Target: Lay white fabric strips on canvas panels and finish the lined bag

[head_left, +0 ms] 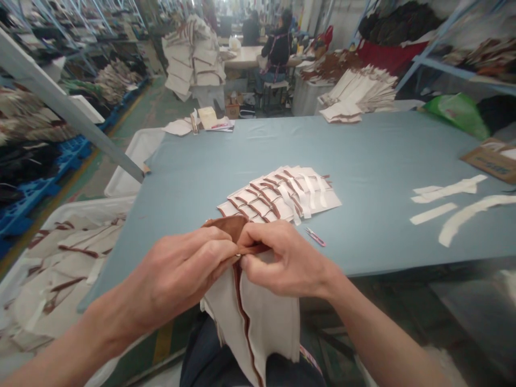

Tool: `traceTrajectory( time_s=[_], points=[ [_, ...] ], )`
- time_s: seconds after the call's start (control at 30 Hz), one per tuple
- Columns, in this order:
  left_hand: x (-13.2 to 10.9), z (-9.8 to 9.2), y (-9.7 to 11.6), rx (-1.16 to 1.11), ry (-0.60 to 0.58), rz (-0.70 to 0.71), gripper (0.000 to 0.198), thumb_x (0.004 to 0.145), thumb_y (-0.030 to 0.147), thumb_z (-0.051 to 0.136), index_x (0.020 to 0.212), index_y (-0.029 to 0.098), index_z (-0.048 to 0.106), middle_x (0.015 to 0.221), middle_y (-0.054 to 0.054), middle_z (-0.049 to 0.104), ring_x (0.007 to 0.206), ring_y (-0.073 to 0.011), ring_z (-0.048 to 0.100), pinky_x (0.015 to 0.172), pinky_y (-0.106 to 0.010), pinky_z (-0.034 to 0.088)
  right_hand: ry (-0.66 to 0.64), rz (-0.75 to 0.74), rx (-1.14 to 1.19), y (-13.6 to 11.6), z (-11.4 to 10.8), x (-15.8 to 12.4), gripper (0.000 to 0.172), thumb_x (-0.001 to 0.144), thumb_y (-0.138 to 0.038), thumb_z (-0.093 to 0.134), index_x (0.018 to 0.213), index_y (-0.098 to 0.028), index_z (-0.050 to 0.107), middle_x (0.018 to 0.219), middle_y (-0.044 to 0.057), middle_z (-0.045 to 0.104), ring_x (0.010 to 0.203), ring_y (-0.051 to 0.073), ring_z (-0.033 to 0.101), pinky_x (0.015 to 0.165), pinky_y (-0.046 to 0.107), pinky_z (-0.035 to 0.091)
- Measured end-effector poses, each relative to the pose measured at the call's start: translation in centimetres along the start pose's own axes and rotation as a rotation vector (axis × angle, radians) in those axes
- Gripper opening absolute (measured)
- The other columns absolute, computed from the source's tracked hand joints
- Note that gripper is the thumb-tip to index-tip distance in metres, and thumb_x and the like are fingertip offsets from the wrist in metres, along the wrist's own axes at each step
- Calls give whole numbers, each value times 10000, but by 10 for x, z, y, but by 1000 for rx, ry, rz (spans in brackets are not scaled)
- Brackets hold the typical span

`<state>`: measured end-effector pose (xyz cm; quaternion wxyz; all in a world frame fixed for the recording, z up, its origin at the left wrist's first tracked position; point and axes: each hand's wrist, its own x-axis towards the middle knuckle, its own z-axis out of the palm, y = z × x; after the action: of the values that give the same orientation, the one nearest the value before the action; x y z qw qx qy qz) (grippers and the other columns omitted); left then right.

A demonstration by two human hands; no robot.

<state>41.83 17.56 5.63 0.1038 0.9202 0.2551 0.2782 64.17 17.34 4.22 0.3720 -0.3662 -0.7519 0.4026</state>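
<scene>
A cream fabric piece [272, 317] with a brown strip down its middle hangs from both my hands at the near table edge. My left hand [189, 258] pinches its brown-trimmed top end from the left. From the right, my right hand [278, 258] grips the same brown trim, its thumb and fingers closed close to the left fingertips. A brown flap [228, 226] rises behind the left fingers. Just beyond lies a fanned stack of cream pieces with brown strips [262, 196], white strips across its right part. Pink-handled thread snips [315, 237] rest right of it.
Cream strips [447, 191] and a cardboard box [492, 159] are at the table's right. A white bin [121, 207] of fabric pieces stands left of the blue table [382, 177]. More cream piles [358, 91] sit at the far edge; a person [277, 48] sits beyond.
</scene>
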Motion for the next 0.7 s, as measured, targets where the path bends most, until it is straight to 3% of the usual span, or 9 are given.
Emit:
traceTrajectory(
  time_s=[0.1,0.33,0.57,0.7],
  points=[
    [-4,-1,-5,56,1,124,171,1022,87,577,1139,203,622,981,-62,758,841,-168,725,739,-249,531,-51,79,166,1,3,1,78,756,-175,554,692,-208,523,630,-64,464,587,100,429,545,220,324],
    [-8,-4,-3,43,-63,146,222,1054,73,503,1231,166,600,1049,-94,753,863,-180,719,775,-262,552,-126,230,492,7,11,-2,121,775,-288,612,723,-201,546,612,-81,420,539,85,330,484,215,287],
    [-16,-4,-1,135,-105,163,347,1061,93,489,1389,155,582,1129,-127,750,961,-219,722,856,-323,601,-99,228,592,12,14,-9,162,779,-304,669,738,-187,565,623,-77,445,552,82,350,502,208,300],
    [-15,-3,3,127,-127,174,386,1069,106,423,1413,170,586,1117,-125,762,920,-227,728,824,-349,629,-118,206,662,13,11,-10,199,791,-354,681,763,-175,597,649,-61,489,573,91,382,520,213,320]
  ],
)
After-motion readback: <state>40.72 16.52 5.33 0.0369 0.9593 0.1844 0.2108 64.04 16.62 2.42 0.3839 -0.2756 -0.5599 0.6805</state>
